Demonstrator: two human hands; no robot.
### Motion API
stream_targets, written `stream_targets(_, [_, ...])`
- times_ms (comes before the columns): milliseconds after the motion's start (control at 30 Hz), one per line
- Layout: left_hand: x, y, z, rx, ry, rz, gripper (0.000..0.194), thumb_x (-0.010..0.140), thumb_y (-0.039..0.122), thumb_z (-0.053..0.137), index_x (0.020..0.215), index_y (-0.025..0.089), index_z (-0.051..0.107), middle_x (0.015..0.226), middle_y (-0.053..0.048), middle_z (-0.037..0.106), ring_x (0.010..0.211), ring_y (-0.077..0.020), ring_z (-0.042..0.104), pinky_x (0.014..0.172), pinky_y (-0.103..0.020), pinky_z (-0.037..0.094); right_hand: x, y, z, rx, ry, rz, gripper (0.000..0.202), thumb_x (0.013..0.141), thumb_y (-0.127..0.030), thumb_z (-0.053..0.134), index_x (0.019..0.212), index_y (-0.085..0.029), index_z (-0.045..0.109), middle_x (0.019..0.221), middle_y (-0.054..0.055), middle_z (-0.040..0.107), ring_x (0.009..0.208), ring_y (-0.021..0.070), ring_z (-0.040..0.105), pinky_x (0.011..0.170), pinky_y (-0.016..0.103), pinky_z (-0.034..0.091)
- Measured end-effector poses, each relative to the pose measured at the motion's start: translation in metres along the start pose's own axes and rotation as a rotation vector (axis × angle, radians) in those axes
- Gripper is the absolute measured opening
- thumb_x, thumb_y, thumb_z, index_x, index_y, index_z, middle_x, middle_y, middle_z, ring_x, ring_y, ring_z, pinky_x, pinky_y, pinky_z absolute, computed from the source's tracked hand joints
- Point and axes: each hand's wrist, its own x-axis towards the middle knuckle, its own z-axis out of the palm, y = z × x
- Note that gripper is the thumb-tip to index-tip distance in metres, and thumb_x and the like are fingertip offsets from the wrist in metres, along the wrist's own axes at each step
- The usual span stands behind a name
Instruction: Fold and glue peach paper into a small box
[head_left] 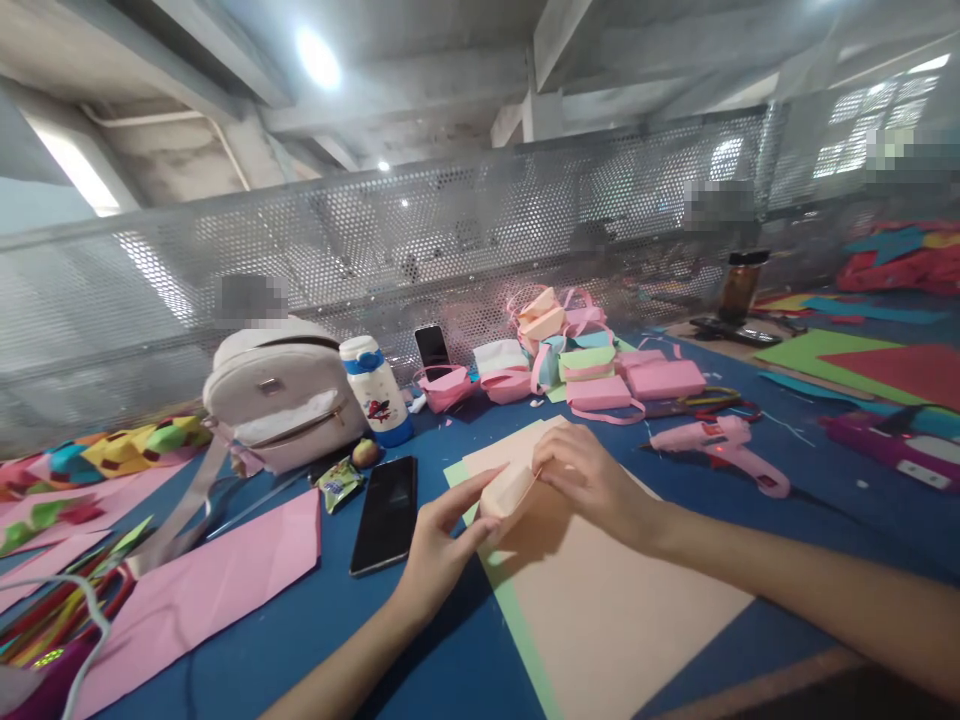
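Observation:
Between my hands is a small folded box of peach paper (pixel 507 495), held just above a large peach sheet (pixel 607 610). My left hand (pixel 442 540) grips its left end between thumb and fingers. At the right end, the fingers of my right hand (pixel 581 475) pinch the box's edge. A green sheet (pixel 517 630) shows under the peach one along its left side. To the right of my right hand lies a pink glue gun (pixel 720 440). A black phone (pixel 384 515) lies flat to the left of my left hand.
Several small paper bags (pixel 600 393) stand at the back, before a perforated metal screen (pixel 450 220). A light backpack (pixel 281 395) and a blue-and-white bottle (pixel 375 395) stand at back left. Pink paper (pixel 225 590) lies left; a purple device (pixel 892 450) lies right.

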Motion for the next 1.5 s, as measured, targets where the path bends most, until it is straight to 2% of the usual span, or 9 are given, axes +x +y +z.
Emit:
stream_targets(267, [0.005, -0.001, 0.002, -0.165, 0.022, -0.057, 0.041, 0.080, 0.048, 0.078, 0.110, 0.020, 0.079, 0.117, -0.012, 0.076, 0.112, -0.0327, 0.071, 0.098, -0.041, 0.056, 0.000, -0.006, 0.001, 0.152, -0.003, 0.080, 0.033, 0.102, -0.048, 0.048, 0.085, -0.023, 0.060, 0.090, 0.005, 0.064, 0.092, 0.0229, 0.057, 0.085, 0.037, 0.043])
stream_targets(433, [0.004, 0.000, 0.003, -0.158, 0.020, -0.061, 0.042, 0.079, 0.049, 0.078, 0.109, 0.020, 0.079, 0.115, -0.011, 0.077, 0.111, -0.0327, 0.071, 0.098, -0.041, 0.056, -0.003, -0.003, 0.003, 0.161, 0.003, 0.077, 0.031, 0.101, -0.048, 0.050, 0.086, -0.023, 0.061, 0.090, 0.005, 0.063, 0.092, 0.0230, 0.056, 0.084, 0.037, 0.043])
stream_targets(600, [0.003, 0.001, 0.005, -0.138, 0.015, -0.067, 0.041, 0.084, 0.049, 0.073, 0.114, 0.021, 0.076, 0.121, -0.011, 0.075, 0.118, -0.0307, 0.067, 0.103, -0.040, 0.052, -0.002, -0.004, 0.003, 0.175, 0.002, 0.060, 0.033, 0.102, -0.049, 0.049, 0.085, -0.023, 0.060, 0.089, 0.005, 0.063, 0.090, 0.0230, 0.056, 0.083, 0.036, 0.042])
stream_targets(733, [0.001, 0.005, 0.006, -0.072, 0.184, -0.006, 0.034, 0.088, 0.038, 0.072, 0.120, 0.025, 0.070, 0.129, -0.008, 0.069, 0.123, -0.0252, 0.063, 0.107, -0.038, 0.049, -0.002, -0.005, 0.003, 0.196, 0.019, 0.127, 0.025, 0.101, -0.041, 0.054, 0.085, -0.022, 0.061, 0.089, 0.004, 0.063, 0.090, 0.0224, 0.056, 0.083, 0.034, 0.042])
stream_targets(833, [-0.001, 0.011, 0.005, 0.054, 0.282, 0.112, 0.025, 0.089, 0.030, 0.070, 0.113, 0.024, 0.069, 0.122, -0.008, 0.070, 0.118, -0.0228, 0.064, 0.106, -0.037, 0.049, -0.003, -0.005, 0.004, 0.250, 0.043, 0.234, 0.017, 0.099, -0.032, 0.058, 0.085, -0.023, 0.062, 0.089, 0.003, 0.063, 0.088, 0.0207, 0.057, 0.080, 0.031, 0.042])
stream_targets(967, [-0.003, 0.016, 0.003, 0.203, 0.248, 0.226, 0.016, 0.091, 0.024, 0.067, 0.106, 0.024, 0.071, 0.116, -0.007, 0.071, 0.114, -0.0229, 0.065, 0.099, -0.036, 0.052, -0.003, -0.008, 0.005, 0.343, 0.083, 0.346, 0.015, 0.096, -0.030, 0.061, 0.083, -0.021, 0.062, 0.085, 0.002, 0.061, 0.080, 0.0189, 0.056, 0.073, 0.029, 0.043])
stream_targets(1133, [-0.005, 0.016, 0.001, 0.236, 0.222, 0.287, 0.025, 0.091, 0.020, 0.067, 0.115, 0.025, 0.070, 0.124, -0.008, 0.068, 0.120, -0.0244, 0.063, 0.102, -0.038, 0.051, -0.006, -0.020, 0.008, 0.437, 0.079, 0.410, 0.021, 0.094, -0.036, 0.063, 0.080, -0.020, 0.061, 0.079, 0.001, 0.059, 0.077, 0.0180, 0.055, 0.071, 0.028, 0.042])
stream_targets(1367, [-0.005, 0.013, 0.003, 0.088, 0.234, 0.200, 0.022, 0.092, 0.019, 0.066, 0.112, 0.026, 0.072, 0.122, -0.007, 0.068, 0.119, -0.0229, 0.063, 0.100, -0.035, 0.053, -0.013, -0.028, 0.015, 0.577, 0.034, 0.466, 0.023, 0.092, -0.041, 0.067, 0.082, -0.021, 0.062, 0.083, 0.002, 0.062, 0.079, 0.0186, 0.058, 0.074, 0.029, 0.045])
stream_targets(1500, [-0.004, 0.012, 0.003, 0.102, 0.247, 0.208, 0.021, 0.093, 0.020, 0.066, 0.112, 0.026, 0.073, 0.122, -0.007, 0.069, 0.118, -0.0230, 0.063, 0.100, -0.035, 0.053, -0.015, -0.028, 0.016, 0.620, 0.019, 0.517, 0.023, 0.092, -0.041, 0.067, 0.083, -0.021, 0.061, 0.084, 0.001, 0.061, 0.081, 0.0177, 0.058, 0.074, 0.027, 0.046])
